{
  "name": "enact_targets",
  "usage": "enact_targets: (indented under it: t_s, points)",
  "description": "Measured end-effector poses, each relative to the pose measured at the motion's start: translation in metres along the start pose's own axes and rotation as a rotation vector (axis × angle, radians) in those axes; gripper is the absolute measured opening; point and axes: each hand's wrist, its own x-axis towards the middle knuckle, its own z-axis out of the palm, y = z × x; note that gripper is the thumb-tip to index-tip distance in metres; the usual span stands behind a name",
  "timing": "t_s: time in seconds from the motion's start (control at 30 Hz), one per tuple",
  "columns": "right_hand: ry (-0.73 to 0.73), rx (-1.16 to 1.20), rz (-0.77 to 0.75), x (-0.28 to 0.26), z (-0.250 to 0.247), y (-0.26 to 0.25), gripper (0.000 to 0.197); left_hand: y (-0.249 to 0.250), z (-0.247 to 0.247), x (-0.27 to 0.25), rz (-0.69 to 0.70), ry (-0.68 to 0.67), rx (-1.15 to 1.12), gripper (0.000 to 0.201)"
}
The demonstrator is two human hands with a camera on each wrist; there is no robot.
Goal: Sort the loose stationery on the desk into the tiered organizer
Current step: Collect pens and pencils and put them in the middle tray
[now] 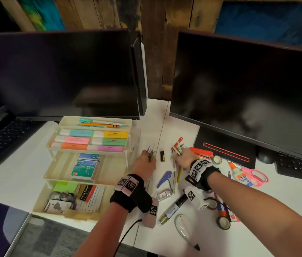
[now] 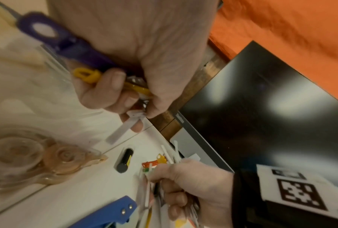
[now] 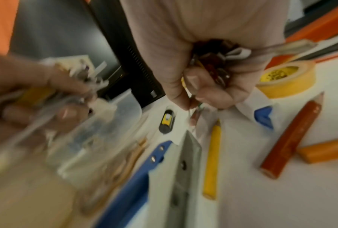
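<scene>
The cream tiered organizer stands at the left with pens on top, then highlighters, staple boxes and envelopes. Just right of it my left hand grips a bunch of thin plastic strips, purple, yellow and white. My right hand is curled round a second bunch of strips, red, green and white, and pinches another thin piece at the desk. Between the hands lies a small black and yellow cylinder. Close to my right hand lie a yellow pencil and a blue-handled tool.
Loose items are scattered on the right of the white desk: an orange stapler, tape rolls, a glue bottle, pink scissors, a black marker and a clear tape dispenser. Two dark monitors stand behind.
</scene>
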Motion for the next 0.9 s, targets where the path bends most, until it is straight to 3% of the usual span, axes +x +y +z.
enact_targets:
  t_s: [0.17, 0.27, 0.37, 0.47, 0.63, 0.73, 0.9]
  points:
    - [-0.157, 0.727, 0.074, -0.012, -0.016, 0.015, 0.031, -0.009, 0.007, 0.001, -0.022, -0.041, -0.059, 0.028]
    - [-0.328, 0.985, 0.101, -0.021, -0.021, 0.023, 0.045, -0.008, 0.016, 0.003, -0.019, -0.046, -0.064, 0.030]
    - [-0.401, 1.122, 0.150, -0.032, -0.022, 0.029, 0.059, 0.002, 0.030, 0.004, -0.016, -0.080, -0.084, 0.037]
    - [-0.393, 1.163, 0.188, -0.046, -0.023, 0.032, 0.061, 0.008, 0.039, 0.002, -0.043, -0.128, -0.134, 0.036]
    - [-0.360, 1.317, 0.234, -0.070, -0.020, 0.057, 0.020, 0.009, 0.043, -0.008, -0.092, -0.162, -0.293, 0.014]
    - [-0.364, 1.361, 0.247, -0.089, -0.020, 0.066, 0.011, 0.015, 0.043, -0.022, -0.140, -0.194, -0.413, 0.013]
    - [-0.332, 1.431, 0.223, -0.103, -0.015, 0.080, 0.013, 0.018, 0.055, -0.044, -0.170, -0.269, -0.525, 0.021]
